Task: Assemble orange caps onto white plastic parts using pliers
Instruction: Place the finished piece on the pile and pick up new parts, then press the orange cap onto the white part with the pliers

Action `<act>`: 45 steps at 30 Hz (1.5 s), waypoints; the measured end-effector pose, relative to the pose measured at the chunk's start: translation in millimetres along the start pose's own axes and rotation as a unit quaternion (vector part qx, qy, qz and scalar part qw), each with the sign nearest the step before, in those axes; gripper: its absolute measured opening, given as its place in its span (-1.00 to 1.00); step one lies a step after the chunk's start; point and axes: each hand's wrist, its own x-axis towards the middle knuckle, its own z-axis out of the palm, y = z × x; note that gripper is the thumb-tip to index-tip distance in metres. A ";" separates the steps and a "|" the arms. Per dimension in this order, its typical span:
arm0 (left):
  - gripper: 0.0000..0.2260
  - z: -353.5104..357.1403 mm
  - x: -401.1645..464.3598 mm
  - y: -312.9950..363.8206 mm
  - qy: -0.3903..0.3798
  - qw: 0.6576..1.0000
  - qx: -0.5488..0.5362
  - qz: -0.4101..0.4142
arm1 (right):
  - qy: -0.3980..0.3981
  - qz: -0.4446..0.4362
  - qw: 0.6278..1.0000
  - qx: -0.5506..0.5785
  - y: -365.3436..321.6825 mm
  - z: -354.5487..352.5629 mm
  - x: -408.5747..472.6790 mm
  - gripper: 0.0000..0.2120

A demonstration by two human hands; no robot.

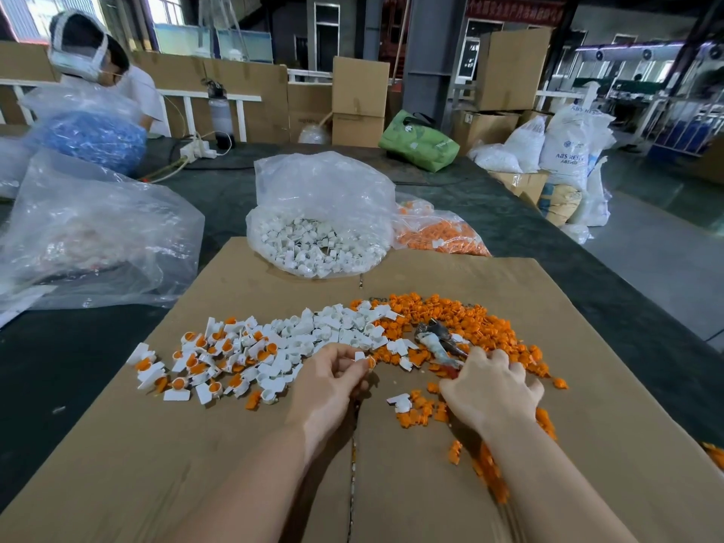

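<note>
Loose white plastic parts [325, 331] lie in a heap mid-cardboard, with orange caps [462, 311] piled to their right. Further left sit white parts with orange caps fitted [196, 358]. My left hand [333, 382] pinches a small white part with an orange cap [366, 359] at its fingertips. Over the handles of the worn pliers [438, 339] rests my right hand [489, 389], fingers curled around them; the jaws lie on the caps, pointing up and left.
A clear bag of white parts [321, 237] stands behind the cardboard sheet [235, 464], a bag of orange caps [438, 233] to its right. Crumpled plastic bags [90, 237] lie at left. Another person [98, 72] sits far left.
</note>
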 end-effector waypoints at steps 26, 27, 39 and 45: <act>-0.95 -15.6 32.9 23.7 0.071 0.975 -0.186 -0.096 | -0.335 -0.093 0.829 0.438 -35.7 -41.8 -28.3 -0.91; -0.94 -16.9 33.6 23.0 0.074 0.975 -0.184 -0.098 | -0.345 -0.091 0.825 0.438 -36.5 -41.6 -28.8 -0.92; -0.84 -14.0 30.5 22.9 0.072 0.974 -0.178 -0.116 | -0.327 -0.121 0.855 0.384 -40.8 -37.9 -35.6 -0.95; -0.87 -11.6 29.1 21.3 0.066 0.979 -0.157 -0.108 | -0.225 -0.181 0.912 0.292 -40.7 -33.4 -35.9 -0.89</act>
